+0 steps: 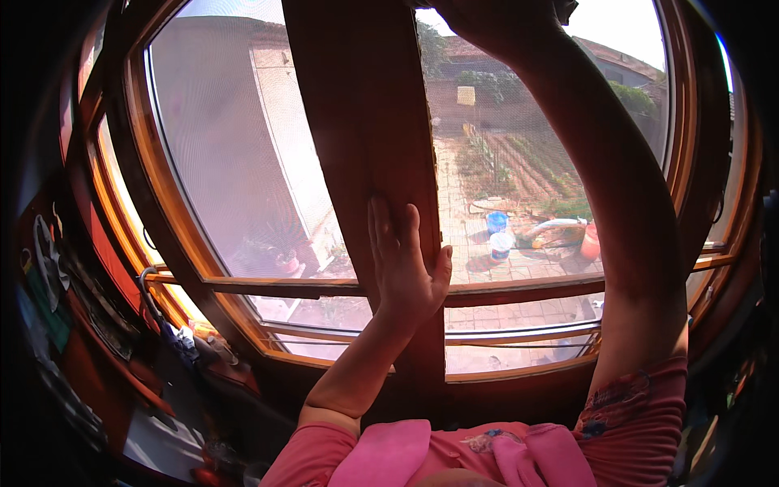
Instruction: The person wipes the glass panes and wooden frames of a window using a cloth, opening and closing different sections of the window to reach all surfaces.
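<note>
My left hand (406, 264) lies against a wide dark wooden upright (361, 105) between two window panes. Its fingers stretch upward and the thumb is spread to the right. My right arm reaches up in front of the right pane (519, 162). The right hand (507, 20) is at the top edge of the picture, close to the upper part of the upright. Its fingers are mostly cut off and dark, so their grip cannot be made out. A small dark shape (566, 10) shows beside it.
Wooden window frames with crossbars (527, 290) surround the mesh-covered panes. Outside are a paved yard, blue and white buckets (499, 235), a reddish container (591, 242) and garden rows. Hanging cloths (50, 260) and a curved hook-like handle (148, 296) are at the left.
</note>
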### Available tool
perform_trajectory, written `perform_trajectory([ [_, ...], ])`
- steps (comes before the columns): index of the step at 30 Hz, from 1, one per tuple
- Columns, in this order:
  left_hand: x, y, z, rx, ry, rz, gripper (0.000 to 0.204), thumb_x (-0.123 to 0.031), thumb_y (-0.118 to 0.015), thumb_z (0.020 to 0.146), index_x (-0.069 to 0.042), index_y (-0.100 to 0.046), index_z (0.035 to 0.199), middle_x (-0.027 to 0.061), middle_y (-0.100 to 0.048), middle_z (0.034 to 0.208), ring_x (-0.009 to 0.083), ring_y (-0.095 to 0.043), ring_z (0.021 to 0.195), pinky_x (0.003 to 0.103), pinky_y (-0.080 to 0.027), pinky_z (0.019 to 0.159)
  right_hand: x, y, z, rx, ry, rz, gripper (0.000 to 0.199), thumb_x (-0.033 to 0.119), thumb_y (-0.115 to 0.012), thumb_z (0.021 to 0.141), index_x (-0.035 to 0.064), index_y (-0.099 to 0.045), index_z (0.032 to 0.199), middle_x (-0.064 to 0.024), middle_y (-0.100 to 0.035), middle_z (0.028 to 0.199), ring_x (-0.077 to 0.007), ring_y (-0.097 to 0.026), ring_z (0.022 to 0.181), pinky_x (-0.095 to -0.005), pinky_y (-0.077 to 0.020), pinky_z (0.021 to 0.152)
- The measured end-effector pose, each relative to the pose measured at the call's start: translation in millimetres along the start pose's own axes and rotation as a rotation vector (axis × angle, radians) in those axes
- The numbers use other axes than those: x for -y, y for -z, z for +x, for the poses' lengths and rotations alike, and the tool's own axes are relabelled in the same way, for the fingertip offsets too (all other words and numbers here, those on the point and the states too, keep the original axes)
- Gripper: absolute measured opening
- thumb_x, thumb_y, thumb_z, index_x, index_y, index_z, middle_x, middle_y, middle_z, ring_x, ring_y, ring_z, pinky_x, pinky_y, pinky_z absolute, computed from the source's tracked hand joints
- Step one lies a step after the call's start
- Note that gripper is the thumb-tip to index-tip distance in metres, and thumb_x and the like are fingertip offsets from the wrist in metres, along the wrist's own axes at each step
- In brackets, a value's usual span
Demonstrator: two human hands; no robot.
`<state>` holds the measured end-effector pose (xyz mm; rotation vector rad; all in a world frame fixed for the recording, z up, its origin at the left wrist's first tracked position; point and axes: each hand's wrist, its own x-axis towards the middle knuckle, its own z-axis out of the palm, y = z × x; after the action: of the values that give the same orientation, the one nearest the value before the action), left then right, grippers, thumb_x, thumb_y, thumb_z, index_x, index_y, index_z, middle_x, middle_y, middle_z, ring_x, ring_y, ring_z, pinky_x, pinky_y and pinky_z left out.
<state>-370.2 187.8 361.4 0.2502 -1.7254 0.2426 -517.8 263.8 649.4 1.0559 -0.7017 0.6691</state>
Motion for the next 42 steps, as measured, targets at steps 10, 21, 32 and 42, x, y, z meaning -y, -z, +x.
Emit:
perform_trajectory([
  [10, 6.5, 0.6, -4.6, -0.03, 0.018, -0.07, 0.089, -0.014, -0.077, 0.083, 0.001, -0.029, 0.156, 0.034, -0.018, 0.162, 0.0497, -0.026, 0.149, 0.056, -0.027, 0.12, 69.8, 69.6, -100.7, 0.301, 0.065, 0.239, 0.024, 0.02, -0.078, 0.072, 0.0196, -0.075, 0.096, -0.0057, -0.058, 0.129, -0.0303, -0.055, 0.116, -0.0486, -0.0424, 0.094],
  [21, 1.6, -3.4, -1.7, -0.072, -0.01, -0.061, 0.085, -0.01, -0.075, 0.082, 0.003, -0.033, 0.154, 0.0339, -0.026, 0.159, 0.0489, -0.03, 0.148, 0.054, -0.03, 0.118, 2.7, 24.1, -11.3, 0.128, 0.023, -0.039, 0.016, 0.016, -0.069, 0.082, 0.0165, -0.073, 0.097, -0.0069, -0.062, 0.111, -0.0272, -0.06, 0.103, -0.0461, -0.0491, 0.083],
  [32, 0.2, -1.3, -0.7, -0.09, -0.042, -0.007, 0.081, -0.012, -0.072, 0.083, 0.003, -0.033, 0.153, 0.0337, -0.025, 0.16, 0.0482, -0.03, 0.148, 0.055, -0.027, 0.12, 26.5, 54.8, -80.5, 0.232, 0.185, 0.277, 0.009, 0.021, -0.074, 0.078, 0.0186, -0.074, 0.087, -0.0035, -0.061, 0.126, -0.0255, -0.058, 0.112, -0.0421, -0.0495, 0.084],
  [42, 3.9, 6.8, -5.6, -0.065, 0.006, 0.041, 0.082, -0.009, -0.071, 0.083, 0.002, -0.033, 0.154, 0.0328, -0.025, 0.16, 0.0478, -0.03, 0.148, 0.056, -0.025, 0.12, 31.0, 34.0, -57.2, 0.246, 0.047, 0.352, 0.02, 0.023, -0.074, 0.082, 0.0201, -0.075, 0.102, 0.0036, -0.059, 0.117, -0.0168, -0.054, 0.122, -0.0342, -0.0529, 0.09],
])
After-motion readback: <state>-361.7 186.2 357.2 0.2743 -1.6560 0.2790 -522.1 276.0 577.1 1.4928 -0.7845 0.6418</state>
